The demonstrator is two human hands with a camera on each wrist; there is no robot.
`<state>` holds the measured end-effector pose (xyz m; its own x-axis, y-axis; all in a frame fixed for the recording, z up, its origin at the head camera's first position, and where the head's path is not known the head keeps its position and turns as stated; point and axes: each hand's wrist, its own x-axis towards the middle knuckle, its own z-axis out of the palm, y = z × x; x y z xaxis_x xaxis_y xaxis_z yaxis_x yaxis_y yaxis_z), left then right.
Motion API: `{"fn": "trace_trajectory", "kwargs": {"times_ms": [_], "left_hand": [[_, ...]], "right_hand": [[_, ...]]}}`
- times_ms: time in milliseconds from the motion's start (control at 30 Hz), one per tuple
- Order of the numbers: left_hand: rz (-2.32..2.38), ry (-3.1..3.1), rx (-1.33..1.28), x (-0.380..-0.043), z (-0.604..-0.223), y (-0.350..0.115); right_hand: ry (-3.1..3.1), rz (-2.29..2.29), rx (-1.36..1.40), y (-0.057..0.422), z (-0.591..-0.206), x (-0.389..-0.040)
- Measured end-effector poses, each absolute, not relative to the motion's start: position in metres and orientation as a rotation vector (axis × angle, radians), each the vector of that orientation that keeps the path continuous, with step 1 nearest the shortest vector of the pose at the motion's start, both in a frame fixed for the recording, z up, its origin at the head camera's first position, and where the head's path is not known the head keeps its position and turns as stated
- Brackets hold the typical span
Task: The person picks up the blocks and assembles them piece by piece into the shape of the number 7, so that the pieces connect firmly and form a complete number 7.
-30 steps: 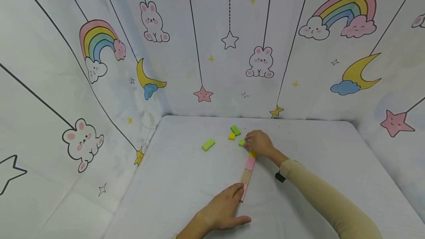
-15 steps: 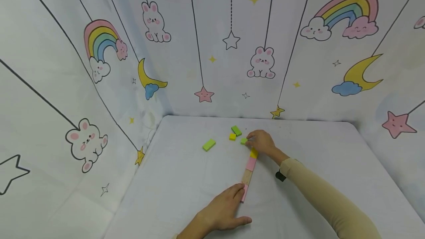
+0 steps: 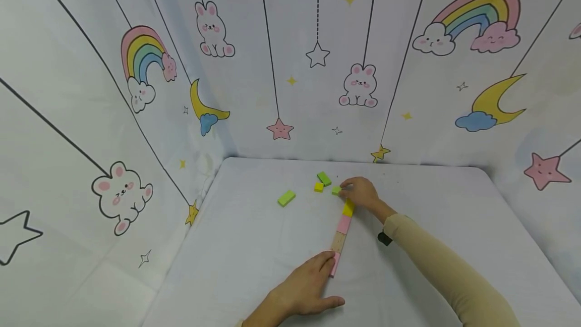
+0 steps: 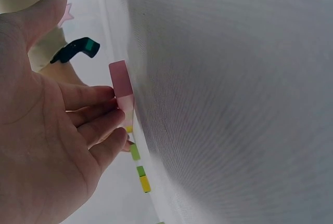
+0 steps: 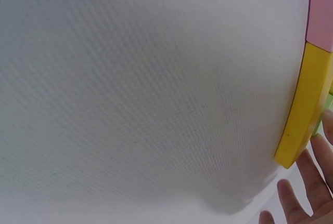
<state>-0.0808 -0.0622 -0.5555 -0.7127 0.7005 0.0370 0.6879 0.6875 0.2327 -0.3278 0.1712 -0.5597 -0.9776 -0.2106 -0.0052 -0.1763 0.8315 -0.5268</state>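
A straight row of blocks lies on the table: a pink block [image 3: 335, 265] nearest, a bare-wood block [image 3: 338, 241], another pink block [image 3: 343, 224] and a yellow block [image 3: 348, 208] at the far end. My left hand [image 3: 306, 286] touches the near pink block with extended fingertips, thumb held apart; the left wrist view shows these fingers against the pink block's [image 4: 120, 81] side. At the far end, my right hand [image 3: 361, 192] pinches a small light-green block [image 3: 336, 191] between thumb and fingers, just beyond the yellow block [image 5: 304, 107]. The hand partly hides that green block.
Left of the right hand lie a small yellow block [image 3: 319, 187] and a green block [image 3: 324, 178]. Further left is another light-green block [image 3: 286, 198]. A white cloth covers the table [image 3: 227, 246], and a patterned backdrop [image 3: 317, 90] rises behind it.
My right hand has shifted the small green block slightly away and to the right, toward the row's far end. The left hand stays at the near pink block.
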Motion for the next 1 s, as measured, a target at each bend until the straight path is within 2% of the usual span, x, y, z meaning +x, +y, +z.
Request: {"fn": "trace_trajectory", "kwargs": {"times_ms": [1000], "left_hand": [[0.331, 2.843, 1.167, -0.08, -0.551, -0.062]], "right_hand": [[2.953, -0.788, -0.323, 0.181, -0.554, -0.339]]}}
